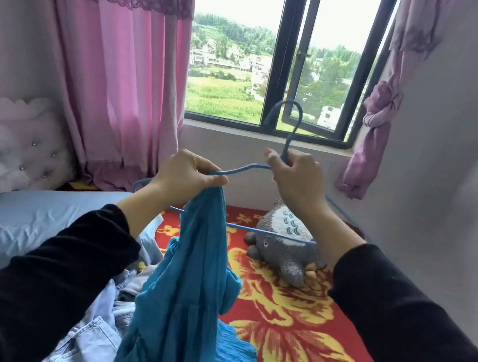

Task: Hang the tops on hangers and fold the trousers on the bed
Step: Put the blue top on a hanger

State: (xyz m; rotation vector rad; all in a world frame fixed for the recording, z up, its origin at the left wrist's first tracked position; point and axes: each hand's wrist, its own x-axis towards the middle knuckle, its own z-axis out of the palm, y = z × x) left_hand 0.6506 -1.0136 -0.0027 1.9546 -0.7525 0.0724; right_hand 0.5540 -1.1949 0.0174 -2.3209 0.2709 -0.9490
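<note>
Partly hidden: blue hanger [246,168] behind left hand [188,172], right hand [295,179], teal top [190,284].

We log: hanger [244,169], thin wire, smooth matt blue coating; top [190,284], thin teal cloth, crinkled, matt; denim garments [87,342], pale, coarse weave; bedspread [312,353], red-and-yellow cloth, short nap; plush toy [283,249], grey fuzzy pile; pillow [31,227], smooth pale-blue cloth, creased; curtain [118,63], pink cloth, faint sheen; headboard [4,146], padded, tufted, glossy studs.
</note>
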